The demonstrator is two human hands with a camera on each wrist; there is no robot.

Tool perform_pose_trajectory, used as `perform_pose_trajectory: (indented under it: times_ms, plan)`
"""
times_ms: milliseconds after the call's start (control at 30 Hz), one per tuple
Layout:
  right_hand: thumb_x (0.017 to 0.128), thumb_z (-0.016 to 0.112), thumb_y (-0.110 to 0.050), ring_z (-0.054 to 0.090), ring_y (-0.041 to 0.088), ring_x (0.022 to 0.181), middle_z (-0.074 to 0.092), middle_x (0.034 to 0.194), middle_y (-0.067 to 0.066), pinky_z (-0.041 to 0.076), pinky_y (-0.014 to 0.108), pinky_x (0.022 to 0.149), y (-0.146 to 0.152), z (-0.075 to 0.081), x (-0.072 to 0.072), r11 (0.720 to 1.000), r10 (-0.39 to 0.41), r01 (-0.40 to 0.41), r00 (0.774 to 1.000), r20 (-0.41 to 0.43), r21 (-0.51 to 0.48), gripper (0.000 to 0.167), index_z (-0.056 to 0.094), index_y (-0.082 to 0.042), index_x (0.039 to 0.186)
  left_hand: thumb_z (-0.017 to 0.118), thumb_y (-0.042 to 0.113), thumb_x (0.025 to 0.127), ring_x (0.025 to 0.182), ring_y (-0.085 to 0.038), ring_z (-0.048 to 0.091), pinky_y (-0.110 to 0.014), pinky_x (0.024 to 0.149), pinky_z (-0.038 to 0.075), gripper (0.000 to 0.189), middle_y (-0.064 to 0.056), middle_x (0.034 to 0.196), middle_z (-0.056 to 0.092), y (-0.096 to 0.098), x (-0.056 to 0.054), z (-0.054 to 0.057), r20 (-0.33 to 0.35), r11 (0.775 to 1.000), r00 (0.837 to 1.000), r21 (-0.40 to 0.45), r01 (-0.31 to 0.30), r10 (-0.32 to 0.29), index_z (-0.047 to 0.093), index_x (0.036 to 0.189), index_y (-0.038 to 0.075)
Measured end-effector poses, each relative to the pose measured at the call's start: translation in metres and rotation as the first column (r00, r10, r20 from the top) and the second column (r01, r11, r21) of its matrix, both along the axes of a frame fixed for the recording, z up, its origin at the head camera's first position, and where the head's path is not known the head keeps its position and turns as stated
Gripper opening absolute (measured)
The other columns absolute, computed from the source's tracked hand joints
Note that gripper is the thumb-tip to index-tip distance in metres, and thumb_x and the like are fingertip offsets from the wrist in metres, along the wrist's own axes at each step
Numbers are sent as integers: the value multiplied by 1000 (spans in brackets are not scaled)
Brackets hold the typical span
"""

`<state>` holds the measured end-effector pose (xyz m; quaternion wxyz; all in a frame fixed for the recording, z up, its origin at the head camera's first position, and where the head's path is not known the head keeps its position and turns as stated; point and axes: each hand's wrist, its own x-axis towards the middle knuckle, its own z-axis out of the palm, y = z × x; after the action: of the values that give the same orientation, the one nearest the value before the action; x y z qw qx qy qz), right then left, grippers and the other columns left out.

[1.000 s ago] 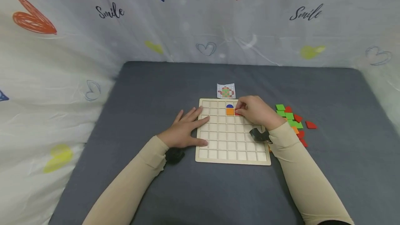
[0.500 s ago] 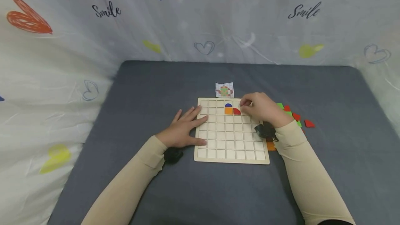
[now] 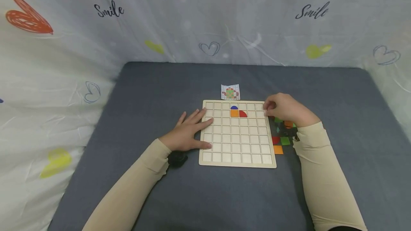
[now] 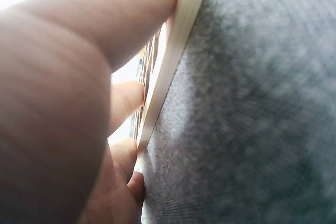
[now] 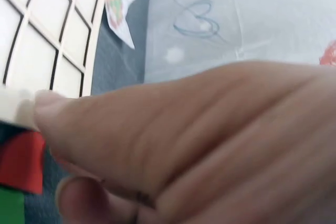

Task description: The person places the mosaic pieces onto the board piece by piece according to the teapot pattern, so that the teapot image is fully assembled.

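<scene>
A pale wooden grid board lies on the grey table. In its upper rows sit a blue half-round tile, an orange square tile below that, and a red quarter-round tile at the orange one's right. My left hand rests with spread fingers on the board's left edge, thumb lower down. Over the board's upper right edge is my right hand, fingers loosely bent, no tile showing between them. In the right wrist view, a red tile and a green tile lie close to its fingertips.
Loose tiles lie right of the board, including a green square and an orange one; my right hand and wrist camera cover several. A small pattern card stands behind the board's far edge. A printed curtain hangs beyond the table.
My right hand has left the red quarter-round tile, which stays in its cell, and moved right to the board's edge near the loose tiles. My left hand stays in place.
</scene>
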<state>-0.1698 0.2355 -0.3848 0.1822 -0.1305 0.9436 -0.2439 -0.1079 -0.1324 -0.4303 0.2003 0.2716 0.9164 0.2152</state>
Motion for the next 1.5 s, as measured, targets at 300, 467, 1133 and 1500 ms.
perform_pose_trajectory:
  times_ms: [300,467,1133,1500]
  plan:
    - [91,80,-4,61,31,91,68,105,18,53,42,73,11,2,4,999,-27,25,997,69,23,25,71,3,113,72,66,91,164,-24,-7,-57,127,-14,95,2,177,-5,0,-1,-3,-1,1000,1000,-5,9,-9,27,168,31]
    - [91,79,-5,62,31,92,68,106,18,53,42,75,14,1,4,1000,-21,19,997,68,20,24,72,2,113,71,66,91,164,-23,-7,-58,127,-13,95,3,177,-5,0,-2,-5,-2,1000,1000,-10,4,-4,27,168,31]
    - [98,73,-14,55,21,56,64,82,9,46,37,53,13,10,3,1000,-16,16,999,-28,22,13,69,-2,96,73,66,91,164,-22,-6,-56,128,-13,95,3,177,-4,-1,-2,-4,-10,1000,1000,-13,-7,6,28,168,32]
    - [99,73,-15,53,22,62,67,80,10,44,36,58,-6,9,6,1000,-28,28,999,-29,-6,11,74,-5,105,72,66,91,164,-23,-7,-57,127,-13,96,3,177,-3,0,-2,-3,6,1000,1000,-9,1,-1,28,168,31]
